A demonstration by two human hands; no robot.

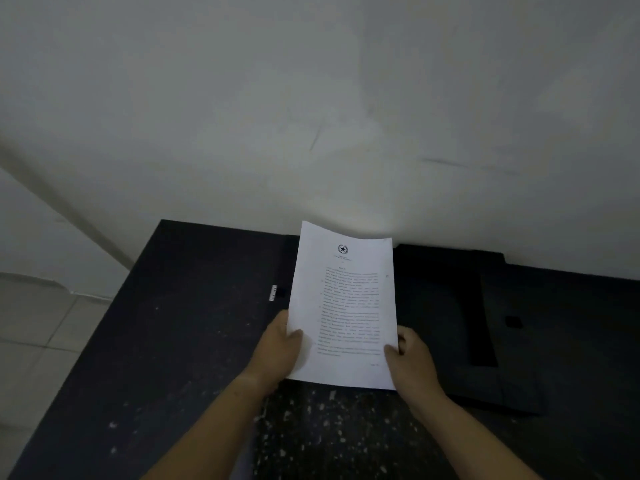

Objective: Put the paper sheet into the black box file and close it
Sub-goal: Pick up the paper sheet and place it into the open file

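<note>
While both hands grip its lower corners, the paper sheet (344,306) is held up off the dark speckled tabletop (194,341), printed side toward the camera, with a round emblem near its top edge and blocks of text too small to read. On the sheet's left edge, the left hand (277,351) pinches the paper, thumb on the printed face and the remaining fingers (282,318) hidden behind it. On the sheet's right edge, the right hand (412,362) pinches likewise, thumb on the front, fingers curled behind. Behind and to the right of the sheet lies the black box file (485,323), opened flat on the tabletop. A pale wall (311,98) rises beyond the sheet's top edge, and tiled floor (38,334) shows far to its left.
</note>
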